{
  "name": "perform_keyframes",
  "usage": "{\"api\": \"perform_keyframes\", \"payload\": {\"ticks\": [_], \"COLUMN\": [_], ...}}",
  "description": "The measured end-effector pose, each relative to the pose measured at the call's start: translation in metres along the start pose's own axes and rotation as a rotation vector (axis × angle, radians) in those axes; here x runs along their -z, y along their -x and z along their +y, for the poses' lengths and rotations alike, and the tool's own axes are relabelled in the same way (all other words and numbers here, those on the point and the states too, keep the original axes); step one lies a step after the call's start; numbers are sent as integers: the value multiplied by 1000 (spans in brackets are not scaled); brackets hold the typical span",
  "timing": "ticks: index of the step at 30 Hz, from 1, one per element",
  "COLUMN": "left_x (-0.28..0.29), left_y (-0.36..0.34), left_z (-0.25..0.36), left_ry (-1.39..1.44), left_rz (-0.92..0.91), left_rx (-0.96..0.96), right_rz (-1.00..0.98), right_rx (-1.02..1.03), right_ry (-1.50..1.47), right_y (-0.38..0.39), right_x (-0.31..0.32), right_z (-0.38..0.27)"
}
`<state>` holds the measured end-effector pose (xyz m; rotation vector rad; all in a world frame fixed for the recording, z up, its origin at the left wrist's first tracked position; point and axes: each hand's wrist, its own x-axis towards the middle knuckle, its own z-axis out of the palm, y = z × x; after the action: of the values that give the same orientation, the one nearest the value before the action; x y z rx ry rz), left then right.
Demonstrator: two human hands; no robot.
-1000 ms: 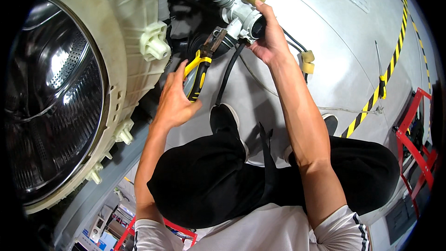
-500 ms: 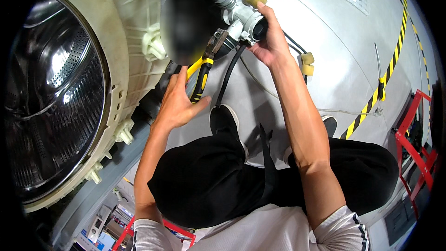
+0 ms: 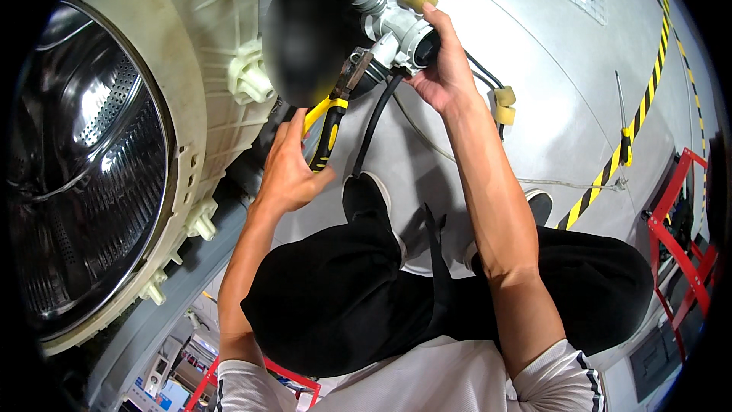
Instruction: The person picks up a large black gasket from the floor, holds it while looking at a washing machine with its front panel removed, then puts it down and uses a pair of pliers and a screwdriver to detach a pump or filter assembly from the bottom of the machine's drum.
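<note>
Tub (image 3: 206, 53): big cream plastic shell lying on its side at my left, its steel drum (image 3: 84, 160) open toward me.
Floor (image 3: 534, 84): grey, with a yellow-and-black stripe (image 3: 644, 111) running toward its right edge; a red frame (image 3: 679, 229) stands at that edge.
Legs: my black trousers (image 3: 366, 290) fill the middle; one dark shoe (image 3: 364, 194) is planted just below the hose.
Pump (image 3: 396, 27): grey-white housing at the tub's far end, near the top; a black hose (image 3: 374, 126) hangs down from it.
Right hand (image 3: 442, 69): closed around the pump's round end, thumb under it, fingers over the top.
Pliers (image 3: 332, 118): yellow-and-black handles point down to me, the nose bites at the pump's lower left.
Left hand (image 3: 288, 168): fingers spread loosely, touching the handles, not clamped on them.
Foam blocks (image 3: 503, 105): two yellow lumps on a cable, right of my right wrist.
Blur: a dark smudge hides the spot left of the pump.
</note>
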<state>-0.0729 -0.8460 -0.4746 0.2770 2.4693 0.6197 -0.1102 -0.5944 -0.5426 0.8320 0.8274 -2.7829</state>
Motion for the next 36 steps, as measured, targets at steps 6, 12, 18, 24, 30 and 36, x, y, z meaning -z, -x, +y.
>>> {"api": "perform_keyframes", "payload": {"ticks": [6, 12, 18, 24, 30, 36], "left_x": [-1, 1, -1, 1, 3, 0], "left_y": [0, 1, 0, 1, 1, 0], "left_z": [-3, -6, -5, -4, 0, -4], "left_ry": [21, 27, 19, 15, -3, 28], "left_rz": [13, 5, 11, -4, -9, -12], "left_rx": [-16, -41, -36, -31, -23, -32], "right_rz": [-7, -42, -24, -48, -29, 14], "right_rx": [10, 4, 9, 14, 8, -35], "right_ry": [-8, -17, -11, -2, 1, -77], "right_y": [1, -2, 0, -1, 1, 2], "right_x": [-1, 3, 2, 3, 1, -3], "right_z": [1, 1, 0, 1, -1, -2]}}
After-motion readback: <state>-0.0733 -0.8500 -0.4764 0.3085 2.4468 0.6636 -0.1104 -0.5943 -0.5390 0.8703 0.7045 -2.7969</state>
